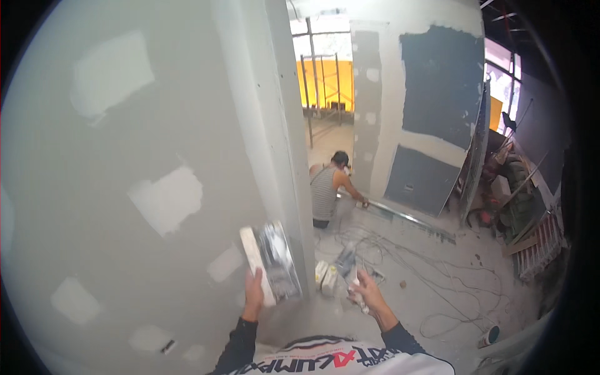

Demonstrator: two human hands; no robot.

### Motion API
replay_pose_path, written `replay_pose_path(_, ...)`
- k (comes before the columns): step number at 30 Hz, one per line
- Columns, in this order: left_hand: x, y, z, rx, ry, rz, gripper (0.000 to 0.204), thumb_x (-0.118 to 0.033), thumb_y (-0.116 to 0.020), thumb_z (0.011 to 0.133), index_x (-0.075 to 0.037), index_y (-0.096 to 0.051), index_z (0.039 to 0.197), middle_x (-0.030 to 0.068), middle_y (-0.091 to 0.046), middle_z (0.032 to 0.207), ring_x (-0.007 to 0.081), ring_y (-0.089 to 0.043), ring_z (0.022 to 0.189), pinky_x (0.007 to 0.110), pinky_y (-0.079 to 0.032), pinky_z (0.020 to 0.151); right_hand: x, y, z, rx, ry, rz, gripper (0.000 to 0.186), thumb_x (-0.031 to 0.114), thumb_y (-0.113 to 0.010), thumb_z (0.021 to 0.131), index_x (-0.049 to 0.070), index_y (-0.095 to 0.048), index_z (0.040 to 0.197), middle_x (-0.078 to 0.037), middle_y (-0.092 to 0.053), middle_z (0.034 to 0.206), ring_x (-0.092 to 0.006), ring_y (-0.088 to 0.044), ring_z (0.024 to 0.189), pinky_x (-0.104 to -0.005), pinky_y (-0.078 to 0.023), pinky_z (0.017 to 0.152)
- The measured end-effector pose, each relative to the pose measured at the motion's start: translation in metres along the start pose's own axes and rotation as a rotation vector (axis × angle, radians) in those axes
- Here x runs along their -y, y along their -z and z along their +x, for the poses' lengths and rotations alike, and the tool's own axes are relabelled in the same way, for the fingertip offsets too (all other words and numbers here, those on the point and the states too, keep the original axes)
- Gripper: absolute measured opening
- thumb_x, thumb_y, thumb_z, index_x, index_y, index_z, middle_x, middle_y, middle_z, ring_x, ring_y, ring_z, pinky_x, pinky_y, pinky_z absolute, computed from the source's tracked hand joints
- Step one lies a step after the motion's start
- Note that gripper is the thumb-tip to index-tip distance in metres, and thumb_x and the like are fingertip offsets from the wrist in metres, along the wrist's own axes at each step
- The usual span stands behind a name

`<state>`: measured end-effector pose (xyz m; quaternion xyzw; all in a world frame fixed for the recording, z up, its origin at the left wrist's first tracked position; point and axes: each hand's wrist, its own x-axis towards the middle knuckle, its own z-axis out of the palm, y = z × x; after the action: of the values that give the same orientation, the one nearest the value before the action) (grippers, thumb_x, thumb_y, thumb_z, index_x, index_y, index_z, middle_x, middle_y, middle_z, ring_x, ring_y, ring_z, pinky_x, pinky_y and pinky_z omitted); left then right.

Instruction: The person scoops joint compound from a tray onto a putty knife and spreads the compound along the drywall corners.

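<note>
My left hand (254, 294) grips a long rectangular mud pan (281, 256) by its pale side. Its shiny metal face is smeared with whitish compound, and it is held upright close to the grey board wall (181, 262) with white filler patches. My right hand (370, 295) is out over the floor, fingers curled around something small and whitish that I cannot make out. Beyond it, a grey object (345, 261) and pale, blocky containers (326, 277) rest on the floor near the wall's end.
A person (328, 187) crouches beyond the wall's edge, one hand at a metal track (406, 217) on the floor. Loose cables (431, 275) snake across the floor at right. A round tub (489, 336), a ladder-like rack (540, 247) and piled materials (509, 187) stand further right.
</note>
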<state>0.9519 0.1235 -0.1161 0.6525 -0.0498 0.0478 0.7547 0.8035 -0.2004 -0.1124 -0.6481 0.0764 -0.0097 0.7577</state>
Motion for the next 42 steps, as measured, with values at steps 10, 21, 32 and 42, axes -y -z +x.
replay_pose_path(10, -0.089, -0.125, -0.017, -0.091, -0.520, 0.446, 0.042, -0.021, -0.053, 0.109, 0.011, -0.050, 0.136, 0.0170, -0.068, 0.114, 0.0230, -0.063, 0.106, 0.035, -0.048, 0.098, 0.052, 0.029, 0.045, 0.581, -0.265, 0.639, 0.043, 0.012, -0.057, 0.102, -0.001, -0.046, 0.141, -0.010, -0.061, 0.096, -0.0142, -0.060, 0.074, -0.0238, -0.047, 0.052)
replay_pose_path(21, -0.078, -0.125, -0.040, 0.078, -0.794, 0.879, 0.030, -0.011, -0.067, 0.097, 0.004, -0.059, 0.122, 0.0200, -0.068, 0.084, 0.0352, -0.064, 0.065, 0.042, -0.050, 0.062, 0.087, 0.043, 0.067, 0.798, -0.257, 0.544, 0.049, 0.011, -0.063, 0.099, 0.000, -0.045, 0.143, -0.008, -0.062, 0.095, -0.0095, -0.058, 0.068, -0.0219, -0.044, 0.048)
replay_pose_path(32, -0.061, -0.008, -0.032, -0.144, -0.520, 0.396, 0.033, -0.017, -0.053, 0.106, 0.008, -0.058, 0.127, 0.0206, -0.072, 0.108, 0.0300, -0.069, 0.102, 0.040, -0.051, 0.090, 0.247, -0.055, 0.052, 0.165, 0.860, -0.356, 0.060, -0.007, -0.055, 0.092, 0.004, -0.050, 0.151, -0.016, -0.040, 0.152, -0.0256, -0.052, 0.128, -0.0362, -0.045, 0.103)
replay_pose_path(42, -0.003, 0.021, -0.008, 0.241, -0.375, 0.341, 0.037, -0.027, -0.056, 0.106, 0.007, -0.061, 0.122, 0.0223, -0.072, 0.097, 0.0293, -0.069, 0.089, 0.041, -0.052, 0.084, 0.531, -0.179, 0.191, -0.926, 1.881, -0.995, 0.063, -0.012, -0.052, 0.084, -0.004, -0.048, 0.147, -0.031, -0.029, 0.154, -0.0492, -0.041, 0.138, -0.0509, -0.040, 0.113)
